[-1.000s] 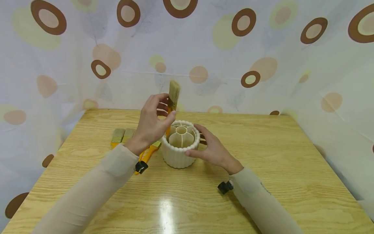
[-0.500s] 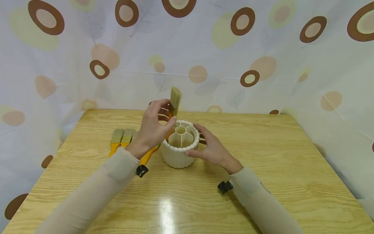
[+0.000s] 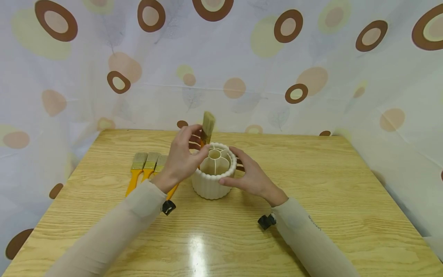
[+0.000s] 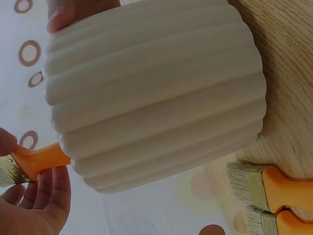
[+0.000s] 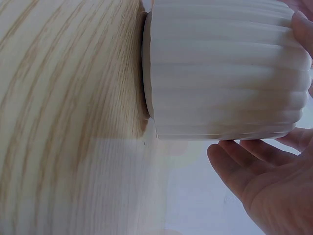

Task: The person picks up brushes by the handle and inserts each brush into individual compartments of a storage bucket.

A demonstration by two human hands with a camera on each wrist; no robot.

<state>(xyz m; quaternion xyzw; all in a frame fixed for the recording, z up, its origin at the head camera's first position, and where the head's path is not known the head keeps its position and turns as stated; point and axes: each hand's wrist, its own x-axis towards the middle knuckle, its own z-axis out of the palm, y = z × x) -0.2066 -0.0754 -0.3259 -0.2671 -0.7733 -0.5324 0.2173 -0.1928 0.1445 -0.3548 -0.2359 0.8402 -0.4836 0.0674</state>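
In the head view a ribbed cream desk organizer (image 3: pixel 210 187) with a scalloped rim stands upright on the table, its inside divided into petal-like compartments around a round centre. My left hand (image 3: pixel 183 156) pinches a paintbrush (image 3: pixel 208 125) with an orange handle, bristles up, its handle end down inside the organizer's left compartment. The left wrist view shows that orange handle (image 4: pixel 46 159) passing behind the scalloped rim. My right hand (image 3: pixel 254 177) holds the organizer's right side, thumb at the near rim and fingers around the far side. Its fingers (image 5: pixel 244 166) lie along the wall in the right wrist view.
Several more orange-handled paintbrushes (image 3: pixel 139 163) lie on the wooden table (image 3: pixel 311 184) left of the organizer, partly hidden under my left forearm. A patterned white cloth (image 3: pixel 235 57) hangs behind and at both sides of the table.
My left hand has moved down with the paintbrush, so its handle sits deeper in the organizer and the bristles stand lower. My right hand and the organizer have stayed put.
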